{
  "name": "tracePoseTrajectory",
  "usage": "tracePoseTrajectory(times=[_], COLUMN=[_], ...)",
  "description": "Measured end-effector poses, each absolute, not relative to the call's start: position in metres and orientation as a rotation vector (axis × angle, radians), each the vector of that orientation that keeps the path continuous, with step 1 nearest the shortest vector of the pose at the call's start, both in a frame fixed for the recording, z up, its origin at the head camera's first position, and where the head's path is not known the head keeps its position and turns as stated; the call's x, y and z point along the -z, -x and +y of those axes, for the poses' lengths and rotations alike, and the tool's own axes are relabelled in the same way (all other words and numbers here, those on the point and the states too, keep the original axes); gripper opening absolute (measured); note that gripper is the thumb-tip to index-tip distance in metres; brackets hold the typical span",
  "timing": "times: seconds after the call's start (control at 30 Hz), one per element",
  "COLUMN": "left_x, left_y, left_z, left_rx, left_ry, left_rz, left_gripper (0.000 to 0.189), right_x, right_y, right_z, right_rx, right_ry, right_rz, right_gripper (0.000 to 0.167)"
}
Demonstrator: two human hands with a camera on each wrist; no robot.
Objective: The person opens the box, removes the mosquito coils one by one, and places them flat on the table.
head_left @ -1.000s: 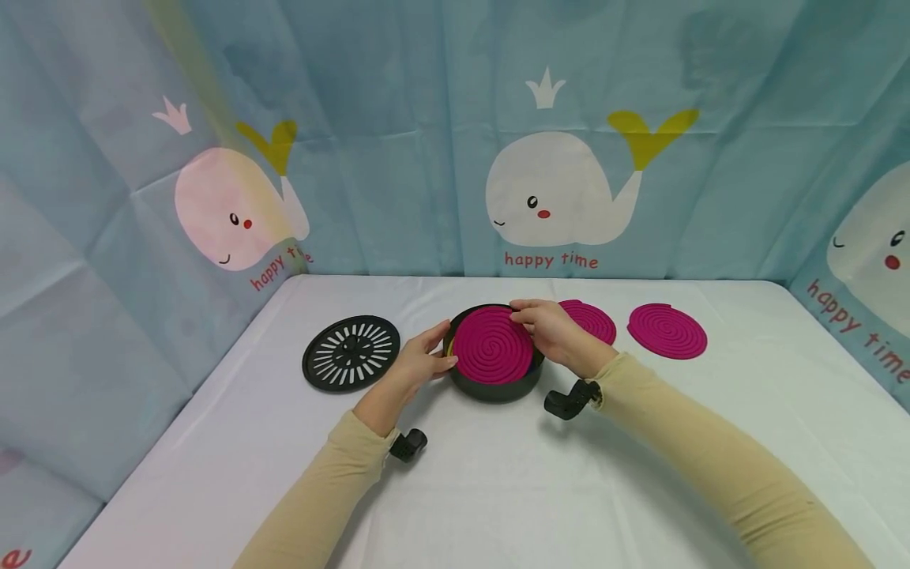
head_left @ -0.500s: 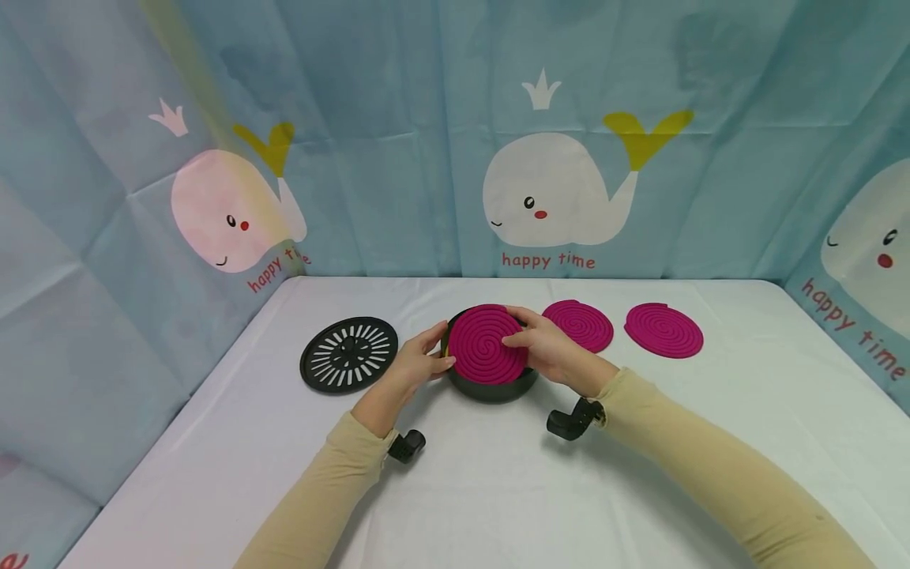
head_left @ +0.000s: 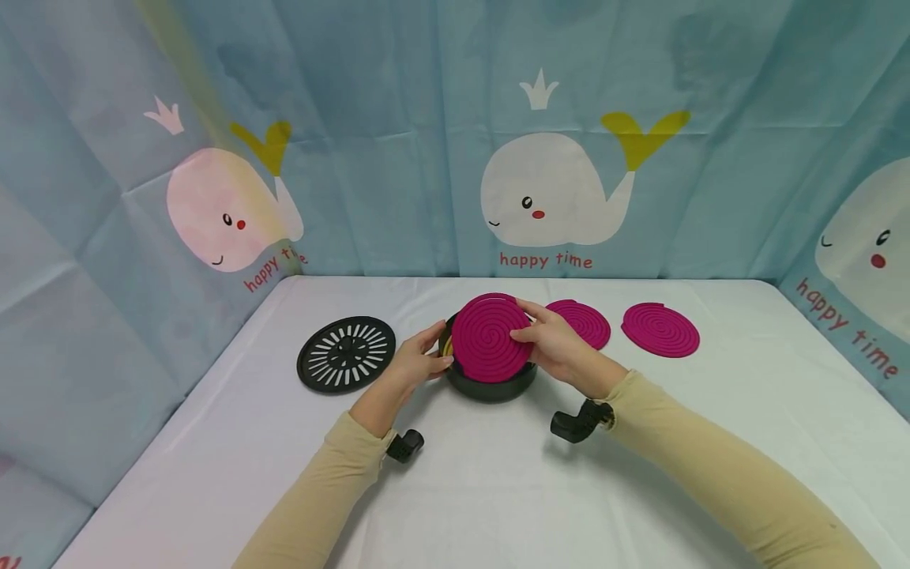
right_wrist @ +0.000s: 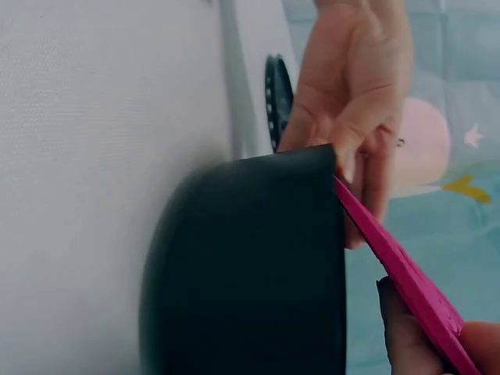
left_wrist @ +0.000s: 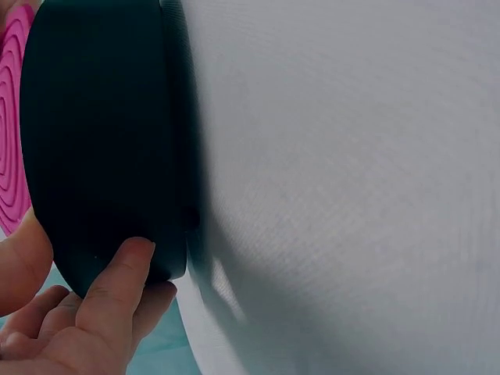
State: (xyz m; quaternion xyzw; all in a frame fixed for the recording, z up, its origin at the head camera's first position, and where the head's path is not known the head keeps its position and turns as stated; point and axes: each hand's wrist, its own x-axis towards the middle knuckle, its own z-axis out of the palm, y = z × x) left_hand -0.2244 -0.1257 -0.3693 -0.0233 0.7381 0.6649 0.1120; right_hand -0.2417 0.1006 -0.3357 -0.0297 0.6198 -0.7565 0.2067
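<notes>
A magenta spiral mosquito coil (head_left: 489, 341) leans tilted over the mouth of a round black mosquito coil holder (head_left: 490, 391). My right hand (head_left: 566, 348) pinches the coil at its right edge, thumb on its face and fingers behind, as the right wrist view also shows with the coil (right_wrist: 406, 275) edge-on. My left hand (head_left: 415, 360) grips the holder's left side; in the left wrist view its fingertips press on the holder's wall (left_wrist: 101, 141) and the thumb lies by the rim. A bit of yellow shows inside the holder at left; the rest is hidden behind the coil.
A black slotted lid (head_left: 346, 356) lies on the white table (head_left: 483, 490) to the left. Two more magenta coils lie at the right, one partly behind my right hand (head_left: 581, 322) and one farther out (head_left: 661, 330). A whale-print curtain (head_left: 398, 174) hangs behind.
My right hand has shifted its hold from the coil's upper edge to its right side. The coil has risen slightly and tilts more upright. My left hand stays on the holder.
</notes>
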Motion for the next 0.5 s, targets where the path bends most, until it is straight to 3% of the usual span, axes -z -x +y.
tracePoseTrajectory(times=[0.5], left_x=[0.369], left_y=[0.225], left_z=[-0.127], left_rx=[-1.935], left_ry=[0.059], left_rz=[2.169], left_gripper=[0.071], right_x=[0.302], right_y=[0.231], right_z=[0.142], right_rx=[2.184], right_ry=[0.12], right_rz=[1.715], right_gripper=[0.066])
